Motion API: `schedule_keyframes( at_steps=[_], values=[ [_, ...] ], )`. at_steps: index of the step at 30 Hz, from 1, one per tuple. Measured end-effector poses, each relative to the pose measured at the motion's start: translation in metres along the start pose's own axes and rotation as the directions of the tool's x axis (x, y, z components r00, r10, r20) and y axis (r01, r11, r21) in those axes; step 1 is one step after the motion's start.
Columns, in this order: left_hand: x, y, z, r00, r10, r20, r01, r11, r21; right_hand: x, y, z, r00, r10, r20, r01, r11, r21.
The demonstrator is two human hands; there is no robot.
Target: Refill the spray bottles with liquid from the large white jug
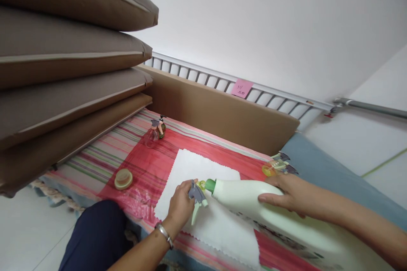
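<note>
My left hand [182, 203] is closed around a grey and pale green trigger spray head [197, 198]. Beside it shows a small clear yellow piece [201, 184]; whether that is a bottle's mouth I cannot tell. My right hand [286, 194] grips a large pale green bottle [244, 197] from above, with its body tipped over toward the left. The green spout [210, 185] of this bottle meets, or nearly meets, the yellow piece. Under both hands lies a white cloth [203, 165] with a zigzag edge, on a red sheet [140, 161].
A round lidded container [123, 178] sits at left near crumpled clear plastic [140, 203]. Farther back stand a pink spray bottle [151, 135] and a dark pump bottle [161, 128]. Yellow spray bottles [270, 168] are at right. Stacked brown cushions [73, 67] rise on the left; a board [216, 112] borders the back.
</note>
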State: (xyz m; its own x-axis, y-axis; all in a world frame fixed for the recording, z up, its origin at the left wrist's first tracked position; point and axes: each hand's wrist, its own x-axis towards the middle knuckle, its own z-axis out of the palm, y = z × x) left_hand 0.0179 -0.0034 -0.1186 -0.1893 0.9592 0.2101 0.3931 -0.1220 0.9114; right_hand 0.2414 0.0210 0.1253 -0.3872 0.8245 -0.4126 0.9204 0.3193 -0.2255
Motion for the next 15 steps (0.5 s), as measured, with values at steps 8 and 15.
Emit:
schedule_keyframes(
  at_steps=[8, 15],
  values=[
    [0.0003, 0.0006, -0.0001, 1.0, -0.002, 0.003, 0.002, 1.0, 0.009, 0.002, 0.0054, 0.0009, 1.0, -0.014, 0.009, 0.014, 1.0, 0.004],
    [-0.0002, -0.0002, 0.0, 1.0, 0.0, 0.008, 0.0, 1.0, 0.008, 0.0007, 0.0031, -0.0003, 1.0, -0.019, 0.011, 0.019, 1.0, -0.01]
  ],
)
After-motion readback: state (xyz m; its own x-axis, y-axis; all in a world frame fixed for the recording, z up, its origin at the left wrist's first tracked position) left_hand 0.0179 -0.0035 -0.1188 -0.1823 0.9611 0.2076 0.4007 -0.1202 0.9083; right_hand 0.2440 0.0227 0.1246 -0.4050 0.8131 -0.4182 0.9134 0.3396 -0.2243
